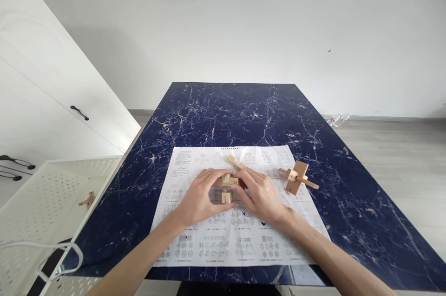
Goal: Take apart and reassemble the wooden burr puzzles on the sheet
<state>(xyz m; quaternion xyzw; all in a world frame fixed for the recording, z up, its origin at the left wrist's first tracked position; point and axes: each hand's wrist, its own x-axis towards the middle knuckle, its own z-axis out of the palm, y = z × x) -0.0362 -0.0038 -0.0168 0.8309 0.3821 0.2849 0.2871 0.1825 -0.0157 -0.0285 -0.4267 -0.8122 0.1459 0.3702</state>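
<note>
My left hand (200, 196) and my right hand (259, 194) meet over a cluster of notched wooden puzzle blocks (226, 187) lying on a white printed instruction sheet (237, 235). Fingers of both hands press on the blocks from either side. A single loose wooden piece (236, 162) lies just beyond the hands. To the right sits an assembled wooden cross-shaped puzzle (297, 178) with a rod through it, untouched.
The sheet lies on a dark blue marbled table (244, 115). Left of the table stands a white perforated tray (45, 203) holding a small wooden piece (87, 200). A white cable (45, 259) loops at lower left. White cabinet doors (52, 91) stand behind it.
</note>
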